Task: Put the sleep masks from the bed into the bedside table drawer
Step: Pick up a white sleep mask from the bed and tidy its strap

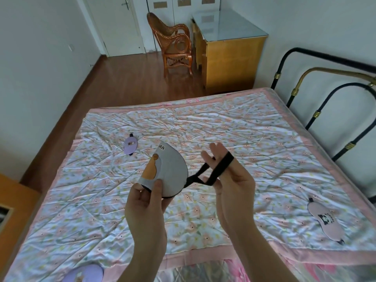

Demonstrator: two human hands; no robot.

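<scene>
Above the bed, my left hand (145, 202) pinches the lower end of a folded grey sleep mask (168, 171) with an orange print. Its black elastic strap (218, 169) is looped over the fingers of my right hand (230, 180), which holds it stretched to the right. A small purple sleep mask (130, 146) lies on the quilt at the left. A pink sleep mask with a panda print (325, 220) lies at the right. Another purple sleep mask (83, 274) shows at the bottom edge. The bedside table (12, 202) is at the far left, its drawer not clearly seen.
The bed carries a floral quilt with a pink border (203, 127). A black and brass metal bed frame (317, 98) stands at the right. Beyond the bed are a rattan chair (173, 43), a yellow cabinet with a glass top (227, 51) and wooden floor.
</scene>
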